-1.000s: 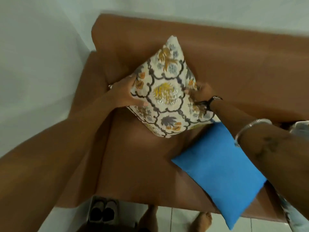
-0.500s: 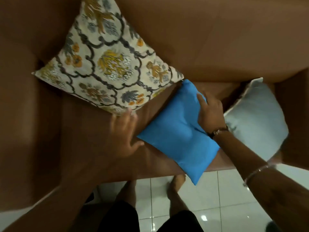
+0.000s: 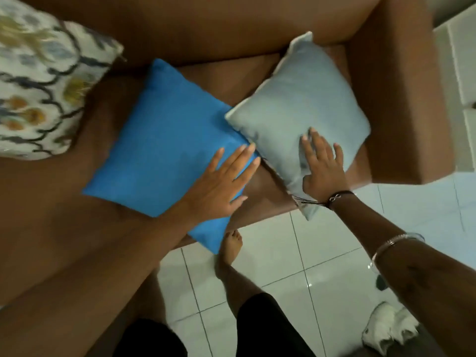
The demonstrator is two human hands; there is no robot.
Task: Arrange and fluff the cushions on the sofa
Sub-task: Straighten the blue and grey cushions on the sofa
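Observation:
A bright blue cushion [image 3: 164,140] lies flat on the seat of the brown sofa [image 3: 211,29], its near corner hanging over the front edge. My left hand [image 3: 221,184] rests flat on its right part, fingers spread. To the right a pale grey-blue cushion [image 3: 304,104] leans against the right armrest and overlaps the blue one's edge. My right hand [image 3: 322,166] presses flat on its lower part. A floral patterned cushion [image 3: 38,86] stands at the far left against the backrest, blurred.
The sofa's right armrest [image 3: 401,99] bounds the seat. White tiled floor [image 3: 322,253] lies in front, with my bare foot [image 3: 231,243] at the sofa's edge. A white crumpled object [image 3: 389,328] lies on the floor at the lower right.
The view has swung right. My left hand moved from the seat onto the blue cushion. My right hand shifted from the blue cushion to the pale grey-blue one.

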